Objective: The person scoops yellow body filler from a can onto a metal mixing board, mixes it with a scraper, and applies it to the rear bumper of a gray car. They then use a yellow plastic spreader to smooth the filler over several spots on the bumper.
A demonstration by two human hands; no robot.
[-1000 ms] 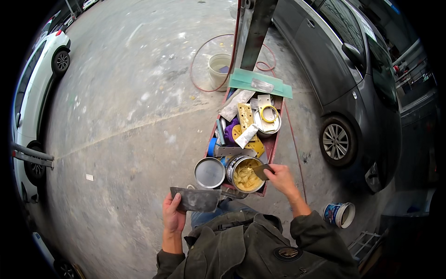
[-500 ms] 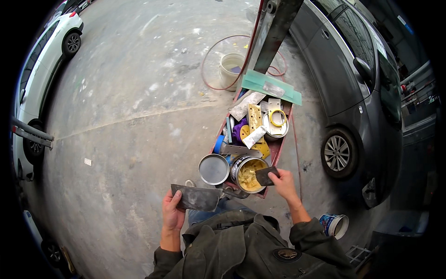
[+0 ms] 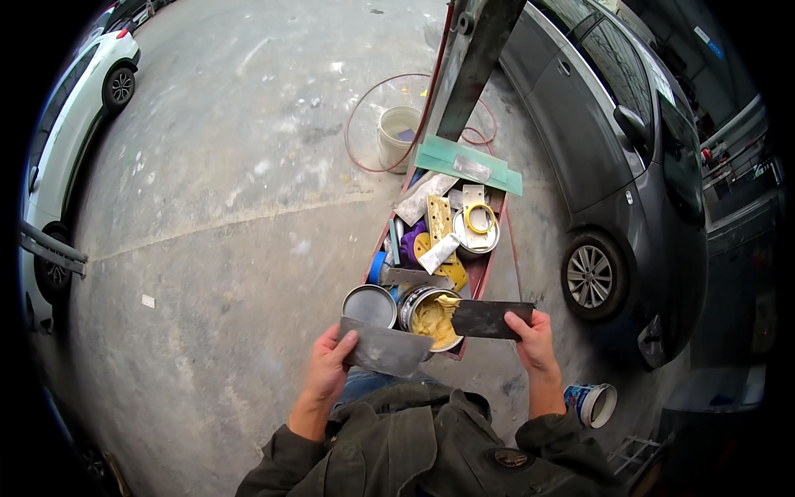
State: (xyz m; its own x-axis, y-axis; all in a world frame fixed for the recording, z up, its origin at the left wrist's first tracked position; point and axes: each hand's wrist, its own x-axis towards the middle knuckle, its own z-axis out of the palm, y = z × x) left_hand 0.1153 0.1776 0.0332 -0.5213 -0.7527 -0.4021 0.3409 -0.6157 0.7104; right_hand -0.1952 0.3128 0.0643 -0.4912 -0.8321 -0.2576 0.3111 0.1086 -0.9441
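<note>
A dark grey car (image 3: 629, 166) stands to my right and the red tool tray (image 3: 489, 273), cluttered with sanding pads and tape, runs away from me across the concrete floor (image 3: 207, 207). At the tray's near end sits the open tin of yellow filler (image 3: 432, 321), just ahead of and between my hands. My left hand (image 3: 331, 369) is clamped on a flat grey mixing board (image 3: 385, 348), while my right hand (image 3: 532, 338), the nearer one, grips a dark spreader blade (image 3: 490, 319) whose long axis points left, its tip over the tin.

— What stood on the concrete floor (image 3: 207, 248)?
— A grey car (image 3: 613, 166) at the right edge, a white car (image 3: 74, 108) at the left, and a white bucket (image 3: 397, 137) inside a red hose (image 3: 364, 116) loop.
— Anything nearer?
— A small tub (image 3: 592, 403).
</note>
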